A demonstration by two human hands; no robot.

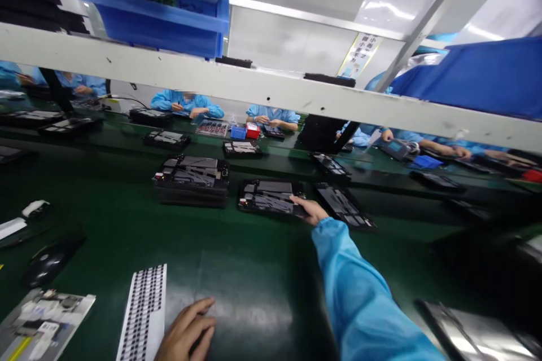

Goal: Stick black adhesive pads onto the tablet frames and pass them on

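Note:
My right hand [311,210] reaches forward and grips the right edge of an open-backed black device [267,197], thumb on top. Grey flat parts that look like battery packs fill this device. My left hand [188,330] is at the bottom of the view, low over the green bench, with its fingers loosely bent, apart and holding nothing. Just left of it lies a white sheet of small black-and-white labels [144,313]. A stack of similar black devices [190,180] stands left of the gripped one. Another such device [342,206] lies at an angle to its right.
A black computer mouse [51,262] and a silver panel with electronic parts [46,321] are at left. At lower right lies a shiny flat panel [483,333]. A white shelf beam [262,87] crosses above, bearing blue bins [161,25]. Co-workers in blue sleeves [169,100] sit opposite.

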